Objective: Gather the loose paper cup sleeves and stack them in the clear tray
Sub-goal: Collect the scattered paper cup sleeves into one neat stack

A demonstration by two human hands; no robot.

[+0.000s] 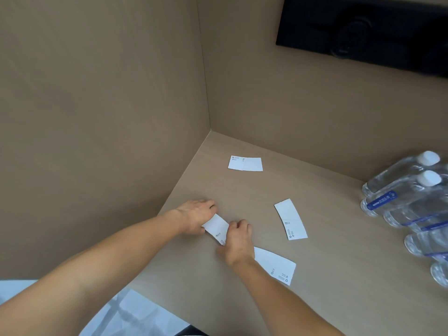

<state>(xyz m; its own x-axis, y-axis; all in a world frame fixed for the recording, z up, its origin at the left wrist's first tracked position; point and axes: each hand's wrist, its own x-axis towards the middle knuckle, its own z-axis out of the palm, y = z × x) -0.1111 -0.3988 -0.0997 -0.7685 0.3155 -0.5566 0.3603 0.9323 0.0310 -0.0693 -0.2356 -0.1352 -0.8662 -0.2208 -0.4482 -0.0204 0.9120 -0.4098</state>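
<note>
Where the tan wall on my left meets the worktop [327, 238], the edge runs diagonally toward a back corner, so I have little room on that side and open surface only to the right. My left hand [197, 215] lies close to that wall edge, its fingers curled down around the left end of a white cup sleeve [217, 227], pinching it against the surface. My right hand [238, 241] sits just beside, fingers bent and closed over the right end of the same sleeve, so both hands have hold of one piece between them. Under my right wrist a second sleeve [278, 265] lies flat, partly hidden by my forearm. Further back, near the corner, a third sleeve [245, 163] rests alone, well apart from my hands. To the right of my hands a fourth sleeve [291, 219] lies flat with bare worktop all around it. At the far right edge a row of clear water bottles [407, 202] lies on its side, closing off that flank. Above them a dark panel [363, 32] is fixed to the back wall.
</note>
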